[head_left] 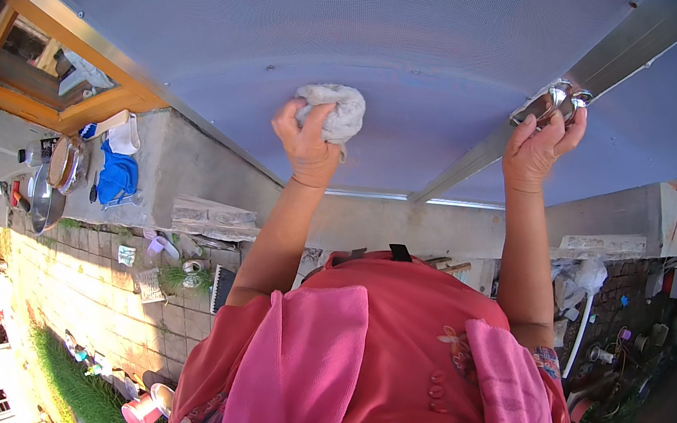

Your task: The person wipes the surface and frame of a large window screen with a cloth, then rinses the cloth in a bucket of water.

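My left hand (307, 147) is closed around a bunched light-grey cloth (338, 112), which rests against the bluish lower panel (404, 125) of a screen door. Above that panel stretches fine mesh (343, 2). On the right, my right hand (538, 149) has its fingers hooked on a shiny metal door handle (558, 100). The handle is fixed to the door's metal frame strip (471, 170). Part of the handle is hidden behind my fingers. A pink towel (305, 373) hangs down both sides of my red shirt.
A wooden-framed window (69, 84) is left of the door. A blue cloth (118, 172) hangs over the concrete ledge (188, 163), near a rack of pans. Bricks pave the sunlit yard (100, 281) at lower left. Pots and a white plastic bag (590, 275) crowd the right.
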Demonstrator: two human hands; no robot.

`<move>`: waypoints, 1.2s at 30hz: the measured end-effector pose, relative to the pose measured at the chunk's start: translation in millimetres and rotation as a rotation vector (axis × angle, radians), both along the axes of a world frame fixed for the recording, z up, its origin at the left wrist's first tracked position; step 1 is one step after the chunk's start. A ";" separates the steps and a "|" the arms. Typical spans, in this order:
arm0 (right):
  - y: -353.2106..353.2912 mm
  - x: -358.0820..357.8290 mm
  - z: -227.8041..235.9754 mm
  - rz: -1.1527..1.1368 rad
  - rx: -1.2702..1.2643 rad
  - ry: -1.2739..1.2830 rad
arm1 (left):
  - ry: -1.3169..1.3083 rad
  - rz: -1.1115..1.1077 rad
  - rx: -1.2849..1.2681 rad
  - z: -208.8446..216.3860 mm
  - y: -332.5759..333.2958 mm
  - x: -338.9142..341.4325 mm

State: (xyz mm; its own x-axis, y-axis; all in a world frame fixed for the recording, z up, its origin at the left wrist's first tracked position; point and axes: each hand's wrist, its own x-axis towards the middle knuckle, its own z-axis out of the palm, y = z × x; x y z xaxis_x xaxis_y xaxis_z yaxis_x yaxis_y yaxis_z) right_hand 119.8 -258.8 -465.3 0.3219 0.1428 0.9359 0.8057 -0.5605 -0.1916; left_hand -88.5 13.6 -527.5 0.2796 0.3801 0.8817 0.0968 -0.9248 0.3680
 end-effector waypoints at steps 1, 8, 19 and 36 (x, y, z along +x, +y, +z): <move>0.4 2.1 -3.3 0.017 0.018 0.019 | -0.042 0.036 -0.042 -1.2 14.0 -10.9; 4.2 -0.4 -2.8 -0.007 0.021 0.004 | -0.190 -0.135 -0.195 -22.5 -16.0 16.8; 0.8 -1.7 0.9 0.004 -0.022 0.000 | 0.368 -0.163 0.223 -46.8 -70.3 46.9; 2.6 -3.6 5.7 -0.051 -0.085 -0.055 | 0.468 -0.256 0.064 -58.2 -60.5 28.7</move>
